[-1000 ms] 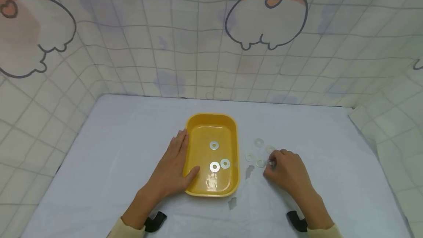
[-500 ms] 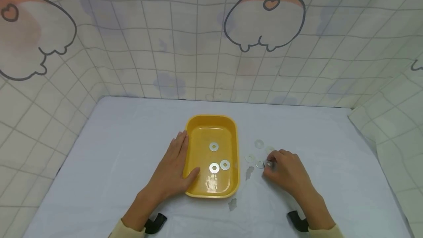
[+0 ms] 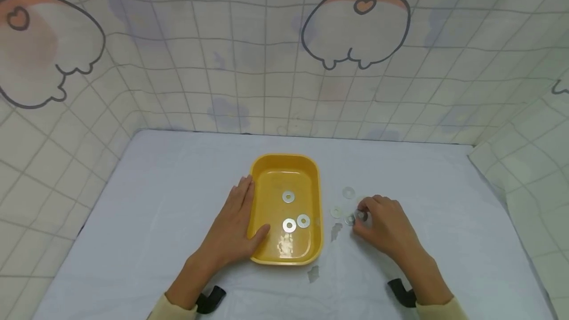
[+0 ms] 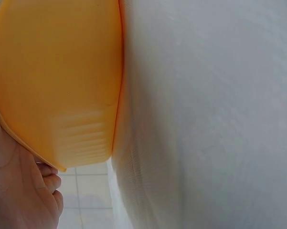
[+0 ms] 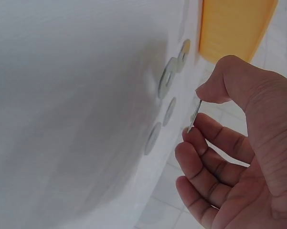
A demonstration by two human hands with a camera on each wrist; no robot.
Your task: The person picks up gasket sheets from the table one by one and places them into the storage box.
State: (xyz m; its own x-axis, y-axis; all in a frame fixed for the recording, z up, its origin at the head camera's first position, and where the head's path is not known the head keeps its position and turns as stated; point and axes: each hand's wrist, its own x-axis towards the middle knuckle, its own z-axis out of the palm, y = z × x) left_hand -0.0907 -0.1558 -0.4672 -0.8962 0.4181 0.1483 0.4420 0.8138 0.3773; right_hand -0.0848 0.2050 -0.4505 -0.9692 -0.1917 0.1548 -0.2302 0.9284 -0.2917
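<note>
A yellow tray (image 3: pixel 284 259) stands on the white cloth with three flat metal washers (image 3: pixel 288 196) in it. My left hand (image 3: pixel 228 228) rests along its left rim, fingers straight and thumb reaching over the edge; in the left wrist view the palm (image 4: pixel 16 186) lies against the rim. To the right of the tray, my right hand (image 3: pixel 391 228) pinches a washer (image 5: pixel 195 116) between thumb and fingertips, lifted off the cloth in the right wrist view. Several more washers (image 5: pixel 168 78) lie flat on the cloth beside that hand, partly hidden by it in the head view.
Two small grey patches (image 3: pixel 313 274) mark the cloth near the tray's right side. A curtain with a grid pattern (image 3: pixel 284 63) hangs behind the table (image 3: pixel 178 162) and along both sides. Black straps or mounts (image 3: pixel 211 300) show at the wrists.
My right hand has raised a washer off the cloth, its fingertips shifting slightly up and left. The left hand and the tray have stayed in place.
</note>
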